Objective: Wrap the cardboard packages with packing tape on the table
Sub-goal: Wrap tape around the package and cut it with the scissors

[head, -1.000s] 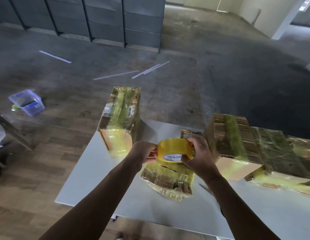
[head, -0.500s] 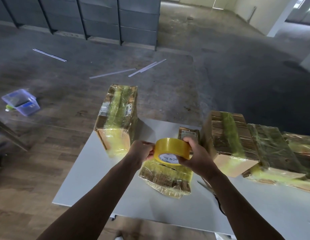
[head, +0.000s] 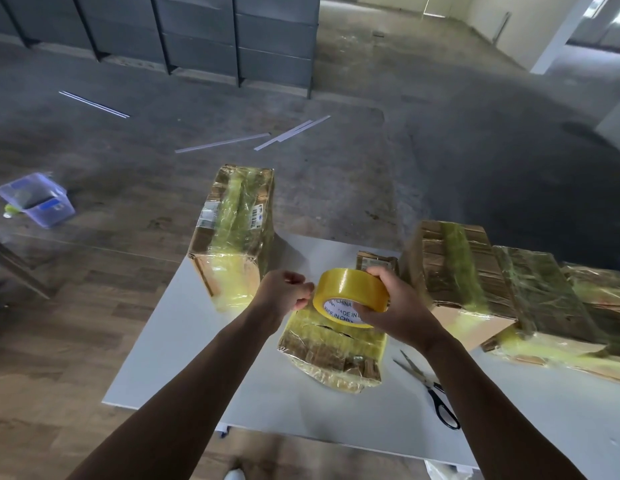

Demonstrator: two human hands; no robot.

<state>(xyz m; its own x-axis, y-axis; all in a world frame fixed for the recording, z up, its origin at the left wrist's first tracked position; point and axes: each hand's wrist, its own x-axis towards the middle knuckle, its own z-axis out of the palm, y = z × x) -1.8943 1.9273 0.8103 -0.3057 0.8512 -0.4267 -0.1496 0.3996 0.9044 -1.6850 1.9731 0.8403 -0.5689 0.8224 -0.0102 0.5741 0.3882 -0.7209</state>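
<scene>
Right hand (head: 395, 308) grips the packing tape roll (head: 350, 292), fingers over its top, thumb at the near face. Left hand (head: 284, 294) sits at the roll's left edge with its fingers curled against it. It looks like a hunt for the free end, but I can't tell whether it pinches any tape. Roll is held in the air just above the flat package (head: 333, 355). No strand visible running from roll to any box.

Progress, my read: late stage.
- Flat package on the white table (head: 197, 375): yellow tape over every face that shows.
- Upright box (head: 232, 237) at left: band over top and front.
- Row of boxes (head: 454, 271) at right: banded, but one near end shows bare cardboard.
- Small package (head: 376, 263) behind the roll: mostly hidden, status unknown.

Scissors (head: 436, 393) lie just right of the flat package, untouched. Left to do: free a strand, cover the gaps.
</scene>
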